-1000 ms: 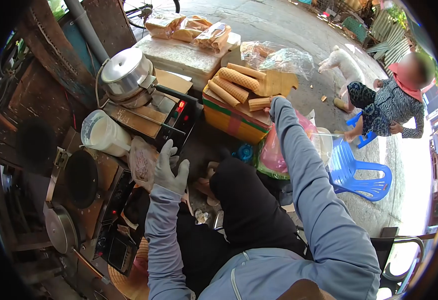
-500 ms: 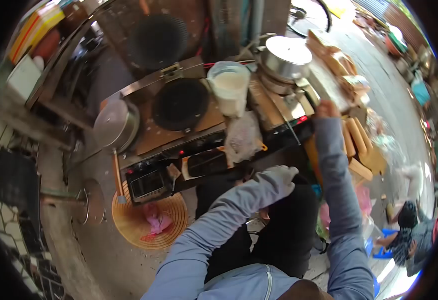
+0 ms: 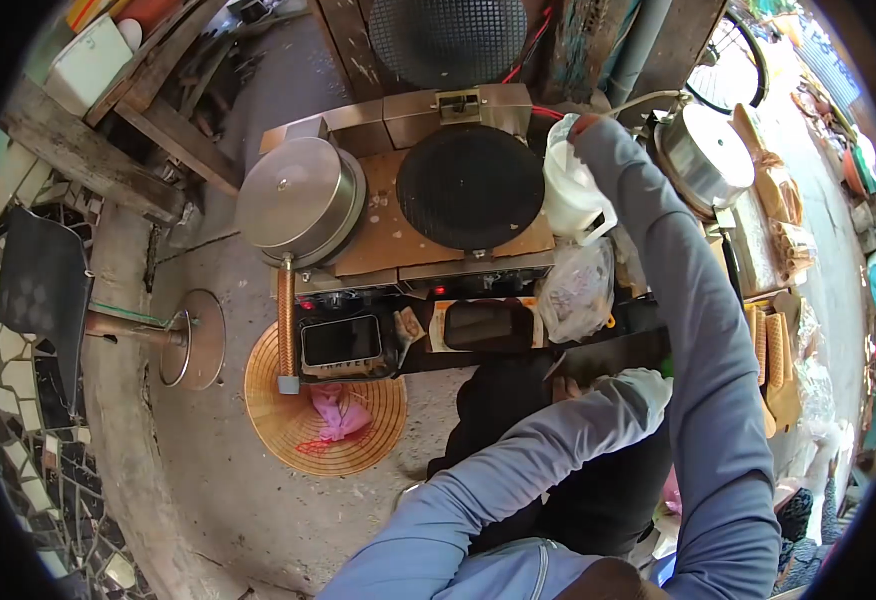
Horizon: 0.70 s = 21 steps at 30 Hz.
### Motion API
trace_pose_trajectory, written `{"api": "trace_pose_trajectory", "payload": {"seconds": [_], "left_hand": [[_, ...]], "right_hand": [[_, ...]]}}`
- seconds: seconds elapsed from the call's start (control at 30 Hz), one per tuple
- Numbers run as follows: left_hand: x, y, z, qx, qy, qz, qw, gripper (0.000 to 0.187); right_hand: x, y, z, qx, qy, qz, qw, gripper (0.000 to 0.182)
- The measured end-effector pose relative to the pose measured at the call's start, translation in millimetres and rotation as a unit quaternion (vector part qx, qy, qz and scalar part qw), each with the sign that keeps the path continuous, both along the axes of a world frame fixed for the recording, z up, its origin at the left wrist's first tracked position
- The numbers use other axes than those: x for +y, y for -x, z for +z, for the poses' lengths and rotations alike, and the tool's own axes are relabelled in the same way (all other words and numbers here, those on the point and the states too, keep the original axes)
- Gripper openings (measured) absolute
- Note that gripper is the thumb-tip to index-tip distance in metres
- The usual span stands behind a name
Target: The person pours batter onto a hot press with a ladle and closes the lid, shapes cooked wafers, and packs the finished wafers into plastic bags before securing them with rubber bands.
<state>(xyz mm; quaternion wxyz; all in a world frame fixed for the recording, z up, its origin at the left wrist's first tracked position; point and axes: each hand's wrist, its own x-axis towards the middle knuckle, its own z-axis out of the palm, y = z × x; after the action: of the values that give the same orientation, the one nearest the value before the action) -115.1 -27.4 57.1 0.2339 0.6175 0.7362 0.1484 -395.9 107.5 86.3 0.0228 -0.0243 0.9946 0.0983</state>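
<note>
My right hand [image 3: 586,127] is at the rim of a white plastic jug [image 3: 570,185], beside an open round black waffle iron [image 3: 471,187]. Its fingers look curled, but the sleeve and the jug's edge hide what they hold. Over my lap, my gloved left hand [image 3: 643,397] is closed; whatever may be in it does not show. The iron's gridded upper plate [image 3: 448,40] is swung up behind. To the left, a second round iron [image 3: 293,200] is shut, its wrapped handle [image 3: 286,310] pointing toward me. A clear plastic bag [image 3: 578,295] hangs at the stove's front.
A lidded metal pot [image 3: 713,155] stands right of the jug. Brown waffle pieces [image 3: 776,350] lie at the far right. Below the stove are a black tray [image 3: 343,345] and a woven conical hat [image 3: 268,405] holding a pink bag [image 3: 340,412]. A wooden frame [image 3: 173,130] is at left.
My view has swung toward the stove's left side. My right hand has moved from the stove's right end to the jug's rim. My left hand stays low over my lap.
</note>
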Motion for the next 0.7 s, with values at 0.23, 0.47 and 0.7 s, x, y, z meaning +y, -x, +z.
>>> {"api": "trace_pose_trajectory", "payload": {"seconds": [0.23,0.47,0.7], "left_hand": [[-12,-2,33,0.04,0.08,-0.012,0.996,0.022],[-22,19,33,-0.083,0.019,0.025,0.996,0.028],[-20,16,28,-0.114,0.003,0.041,0.993,0.027]], "right_hand": [[13,0,-2,0.086,0.073,0.127,0.985,0.026],[64,27,-35,0.079,0.335,-0.217,0.914,0.015],[35,-17,11,-0.031,0.072,-0.046,0.996,0.011]]}}
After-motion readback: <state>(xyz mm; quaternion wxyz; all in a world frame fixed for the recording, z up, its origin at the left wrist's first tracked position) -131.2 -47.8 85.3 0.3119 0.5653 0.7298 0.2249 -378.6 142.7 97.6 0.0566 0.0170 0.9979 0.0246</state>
